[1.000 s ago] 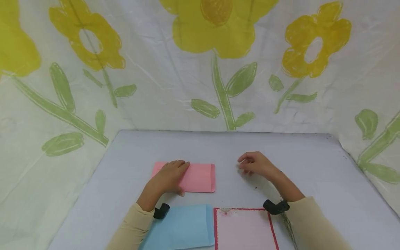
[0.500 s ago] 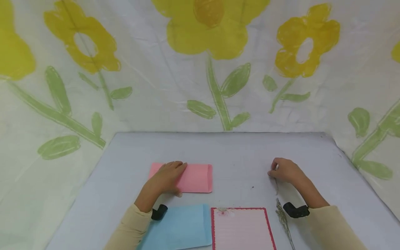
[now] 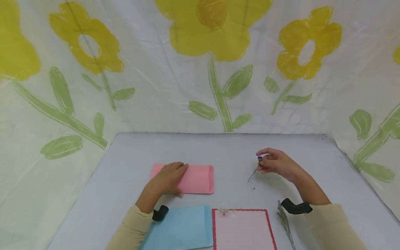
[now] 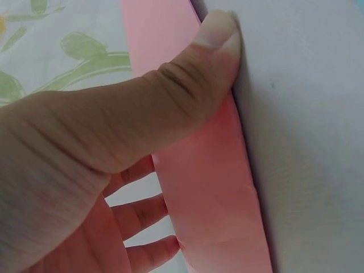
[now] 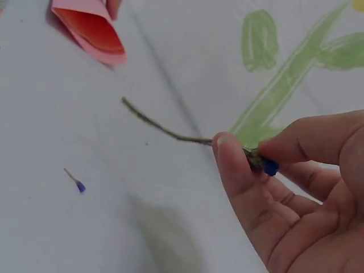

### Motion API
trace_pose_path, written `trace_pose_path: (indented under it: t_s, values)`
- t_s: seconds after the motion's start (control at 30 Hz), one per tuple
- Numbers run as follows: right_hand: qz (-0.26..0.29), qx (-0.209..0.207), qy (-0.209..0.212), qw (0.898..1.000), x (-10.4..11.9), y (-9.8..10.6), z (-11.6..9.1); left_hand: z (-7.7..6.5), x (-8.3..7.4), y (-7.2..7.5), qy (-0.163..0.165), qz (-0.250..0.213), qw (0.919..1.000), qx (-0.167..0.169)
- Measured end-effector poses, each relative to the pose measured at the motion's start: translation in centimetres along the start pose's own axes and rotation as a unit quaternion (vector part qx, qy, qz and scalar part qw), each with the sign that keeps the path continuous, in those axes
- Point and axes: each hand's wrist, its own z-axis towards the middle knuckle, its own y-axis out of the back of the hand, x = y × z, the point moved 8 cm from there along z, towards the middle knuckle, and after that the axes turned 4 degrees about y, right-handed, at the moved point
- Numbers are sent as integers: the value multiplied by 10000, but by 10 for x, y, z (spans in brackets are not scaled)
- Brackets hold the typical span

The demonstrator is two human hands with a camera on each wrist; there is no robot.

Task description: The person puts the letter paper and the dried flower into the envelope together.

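Observation:
A pink envelope (image 3: 198, 178) lies on the table with my left hand (image 3: 168, 177) across it. My left thumb is at its near edge and the fingers reach its far edge, spanning its width. Its mouth gapes toward the right, and an orange-red inside shows in the right wrist view. To the right, my right hand (image 3: 278, 163) is raised over the table. Between thumb and fingertips it pinches a small dried flower (image 5: 165, 129) just below the blue-purple head, the thin bent stem pointing toward the envelope.
A blue envelope (image 3: 187, 225) lies near the front, beside pink letter paper (image 3: 243, 229) with a red border. Right of the paper is a dried grass sprig (image 3: 284, 222). A tiny purple floret (image 5: 79, 185) lies on the table (image 3: 140, 146). Behind hangs a flower-painted cloth (image 3: 162, 100).
My right hand first moved right and picked up the dried flower from the table. It has since lifted it and come back left toward the envelope. The left hand stays on the envelope.

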Motion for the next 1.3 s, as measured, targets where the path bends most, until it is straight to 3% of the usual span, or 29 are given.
trace_pose_path:
  t_s: [0.1, 0.3, 0.47, 0.73, 1.3]
  values:
    - [282, 99, 62, 9995, -5, -9, 6, 0, 0, -1, 27, 23, 10000, 46]
    - [211, 120, 78, 9997, -13, -25, 18, -1, 0, 1, 47, 11, 10000, 9]
    - [-50, 205, 102, 9997, -14, -36, 23, -1, 1, 1, 28, 38, 10000, -35]
    - [-543, -65, -81, 9985, -19, -44, 28, 0, 1, -2, 91, -29, 9999, 102]
    - [-878, -51, -127, 9960, -19, -69, 41, 0, 0, 0, -2, 37, 10000, -14]
